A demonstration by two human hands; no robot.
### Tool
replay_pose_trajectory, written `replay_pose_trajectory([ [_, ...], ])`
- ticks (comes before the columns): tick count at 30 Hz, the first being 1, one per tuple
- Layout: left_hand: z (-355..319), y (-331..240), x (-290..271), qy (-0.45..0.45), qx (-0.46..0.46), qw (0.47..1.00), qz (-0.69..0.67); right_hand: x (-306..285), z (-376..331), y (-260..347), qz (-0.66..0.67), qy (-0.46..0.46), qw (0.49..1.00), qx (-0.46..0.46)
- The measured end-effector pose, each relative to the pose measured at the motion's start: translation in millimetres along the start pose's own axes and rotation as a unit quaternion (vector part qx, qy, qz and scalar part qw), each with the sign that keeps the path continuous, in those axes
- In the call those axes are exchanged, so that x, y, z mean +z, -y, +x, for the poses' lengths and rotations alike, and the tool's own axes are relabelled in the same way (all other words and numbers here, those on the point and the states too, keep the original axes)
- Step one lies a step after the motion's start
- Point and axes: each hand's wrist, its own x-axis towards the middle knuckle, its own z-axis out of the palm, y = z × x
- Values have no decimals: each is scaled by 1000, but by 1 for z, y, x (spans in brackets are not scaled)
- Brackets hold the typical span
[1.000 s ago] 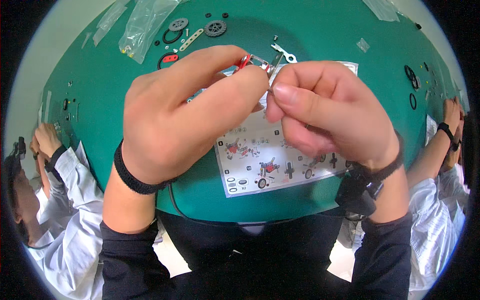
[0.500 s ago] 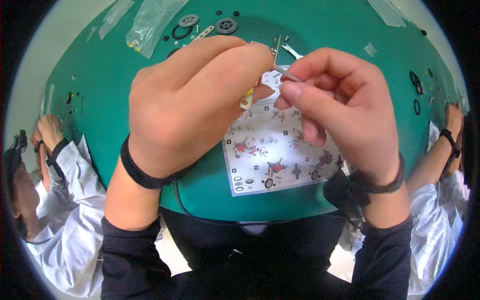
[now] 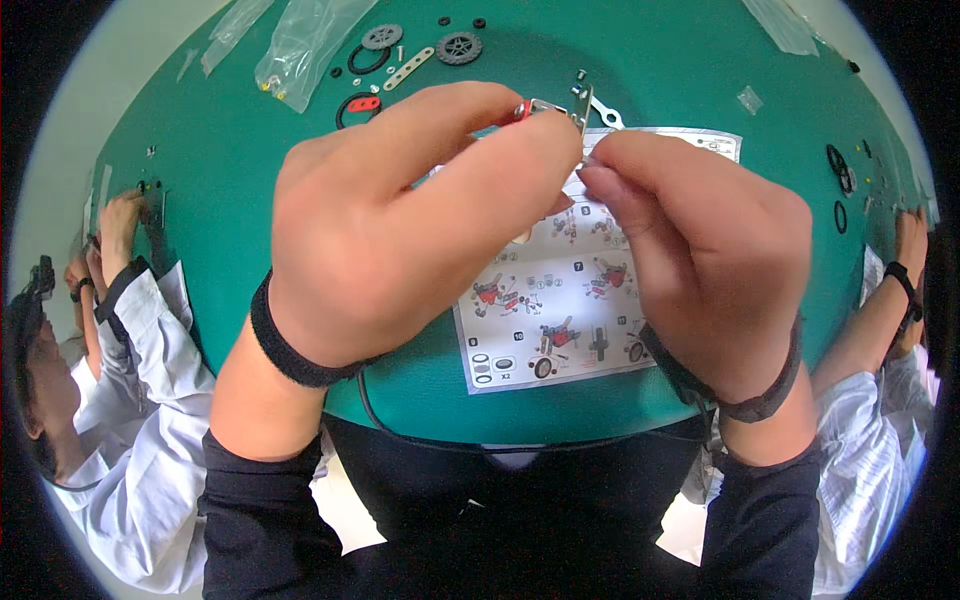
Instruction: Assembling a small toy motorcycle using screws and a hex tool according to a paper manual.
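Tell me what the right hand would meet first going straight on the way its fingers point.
Probably the left hand, which lies just ahead of the right hand and grips a small metal assembly; depth is unclear.

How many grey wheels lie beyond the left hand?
2: the paler wheel, left of the far end of the cream strip; the darker wheel, right of it. The left hand may hide more.

- Even, bright indoor light covers the green bench (image 3: pixel 230 210).
- A paler patch washes the middle of the printed sheet (image 3: pixel 520 295).
- Soft shadow spreads beside the dark-grey wheel (image 3: pixel 459 48).
- Glare streaks the plastic bag (image 3: pixel 305 55).
- The metal piece (image 3: pixel 586 112) glints; its detail is too small to tell.
- Black sleeves (image 3: pixel 260 520) look grainy.
- Fisheye bends the edges; corners fall black.
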Motion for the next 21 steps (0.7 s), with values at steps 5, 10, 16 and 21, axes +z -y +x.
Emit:
replay_pose_trajectory([
  [5, 0, -5, -4, 16, 8, 1000, 12, -3, -3, -3, 298, 94, 938, 148],
  [10, 1, -2, -7, 28, 10, 999, -18, -19, 13, 0, 554, 219, 683, 422],
  [16, 4, -2, -2, 17, -37, 995, -90, -12, 12, -4, 594, 123, 672, 425],
  [21, 1, -5, -2, 28, -65, 989, -132, -11, 11, 1, 632, 132, 643, 413],
])
